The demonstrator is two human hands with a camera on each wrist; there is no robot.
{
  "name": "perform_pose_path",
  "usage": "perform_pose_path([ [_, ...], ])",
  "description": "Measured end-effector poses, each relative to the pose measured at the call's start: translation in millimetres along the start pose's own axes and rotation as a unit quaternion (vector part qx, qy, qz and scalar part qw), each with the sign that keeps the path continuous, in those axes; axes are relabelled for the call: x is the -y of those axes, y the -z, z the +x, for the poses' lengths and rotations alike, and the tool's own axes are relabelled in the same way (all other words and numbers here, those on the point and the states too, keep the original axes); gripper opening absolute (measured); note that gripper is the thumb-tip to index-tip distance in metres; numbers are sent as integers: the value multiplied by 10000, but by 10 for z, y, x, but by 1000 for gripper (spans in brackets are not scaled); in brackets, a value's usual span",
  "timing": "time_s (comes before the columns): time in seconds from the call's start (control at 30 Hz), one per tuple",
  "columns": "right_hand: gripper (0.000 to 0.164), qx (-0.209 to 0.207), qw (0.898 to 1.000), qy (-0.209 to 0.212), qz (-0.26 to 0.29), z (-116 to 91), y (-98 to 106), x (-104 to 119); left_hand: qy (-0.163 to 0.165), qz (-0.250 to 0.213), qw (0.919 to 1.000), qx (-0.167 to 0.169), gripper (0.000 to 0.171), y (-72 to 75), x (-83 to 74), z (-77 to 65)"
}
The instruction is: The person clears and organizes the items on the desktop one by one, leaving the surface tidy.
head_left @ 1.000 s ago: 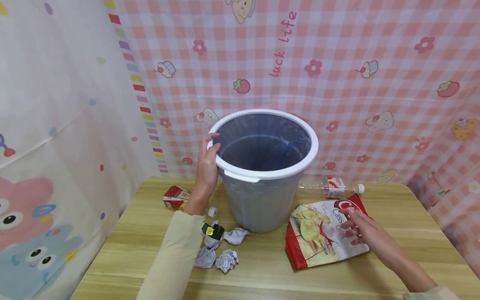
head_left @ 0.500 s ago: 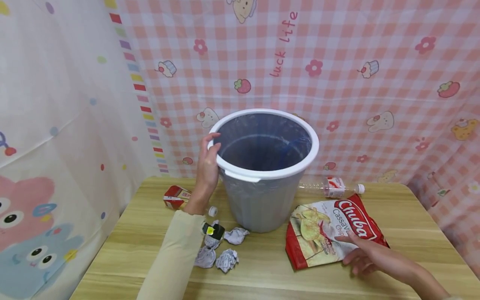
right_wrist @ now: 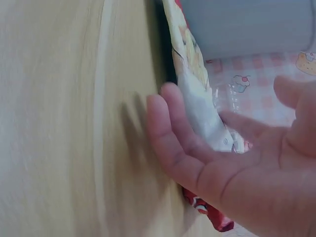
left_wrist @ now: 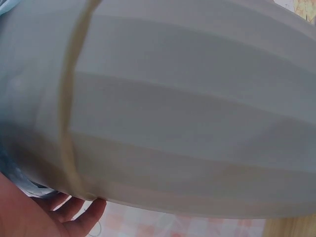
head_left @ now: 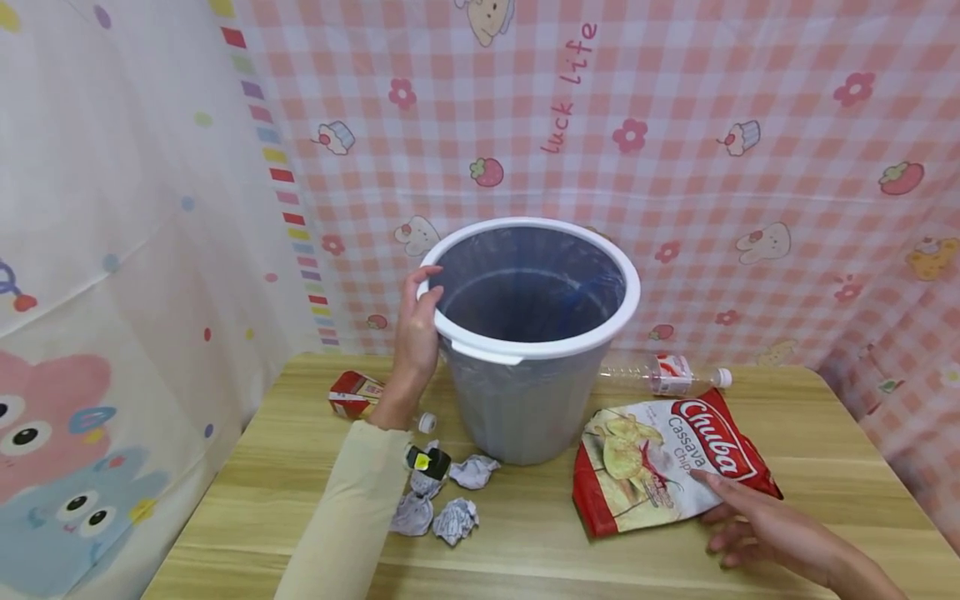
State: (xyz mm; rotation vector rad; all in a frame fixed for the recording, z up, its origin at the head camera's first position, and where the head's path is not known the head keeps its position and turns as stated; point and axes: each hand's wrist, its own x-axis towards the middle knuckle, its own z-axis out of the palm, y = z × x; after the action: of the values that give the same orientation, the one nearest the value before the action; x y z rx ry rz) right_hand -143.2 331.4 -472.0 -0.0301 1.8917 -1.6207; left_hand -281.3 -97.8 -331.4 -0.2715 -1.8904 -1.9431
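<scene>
A grey trash bin (head_left: 517, 408) with a white rim and a clear liner stands upright at the middle of the table. My left hand (head_left: 417, 333) grips its rim on the left, fingertips over the edge. In the left wrist view, the bin's ribbed side (left_wrist: 173, 108) fills most of the picture. On the right lies a red and white chip bag (head_left: 645, 467), flat on the table. My right hand (head_left: 772, 529) is at its near right edge, fingers loosely bent. In the right wrist view, the fingers (right_wrist: 170, 133) overlap the bag's edge (right_wrist: 197, 103) and hold nothing.
Several crumpled paper balls (head_left: 455, 521) lie in front of the bin, partly behind the left wrist. A red carton (head_left: 352, 394) and a bottle's white cap (head_left: 427, 422) show beside the left forearm. A clear plastic bottle (head_left: 671, 375) lies behind the chip bag.
My right hand has moved from over the chip bag toward me and down to its near right edge, uncovering its lettering. The left hand and bin stay put.
</scene>
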Motion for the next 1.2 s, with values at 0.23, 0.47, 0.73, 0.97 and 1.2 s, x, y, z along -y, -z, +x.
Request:
perform_pose_path([
  [0.23, 75, -1170, 9926, -15, 308, 102, -226, 1, 61, 39, 10000, 7, 35, 3, -6, -1],
  [0.47, 95, -2580, 9661, -90, -35, 291, -491, 38, 5, 73, 10000, 10, 35, 15, -12, 2],
  [0.73, 95, -3666, 9287, 41, -564, 414, -601, 46, -10, 193, 9998, 9, 35, 5, -4, -2],
  [0.97, 95, -3902, 9199, 238, 314, 499, -614, -26, 51, 214, 9997, 44, 37, 11, -8, -6],
  [1.2, 103, -3850, 9106, 349, 1461, 568, -588, -26, 62, 312, 9995, 29, 36, 18, -10, -6],
])
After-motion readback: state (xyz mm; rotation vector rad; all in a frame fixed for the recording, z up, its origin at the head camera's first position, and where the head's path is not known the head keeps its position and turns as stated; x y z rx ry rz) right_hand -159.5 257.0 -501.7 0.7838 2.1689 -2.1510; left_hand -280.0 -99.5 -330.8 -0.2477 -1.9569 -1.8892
